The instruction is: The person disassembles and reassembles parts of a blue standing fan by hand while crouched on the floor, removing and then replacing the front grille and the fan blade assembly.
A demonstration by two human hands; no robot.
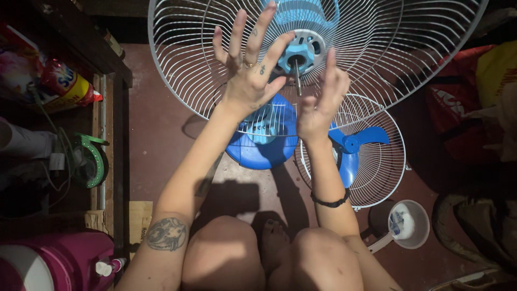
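Seen from above: left hand (249,73) and right hand (319,102) raised with fingers spread, gripping nothing, before white wire fan guard (177,70) and bare motor shaft (297,77); likely light, springy, best gripped at rim.

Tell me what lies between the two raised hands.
In the head view, the fan's metal shaft stands between the left hand and right hand, before the grille.

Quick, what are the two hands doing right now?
Left hand: open, fingers spread, holding nothing, against the fan grille.
Right hand: open, empty, beside the metal shaft.
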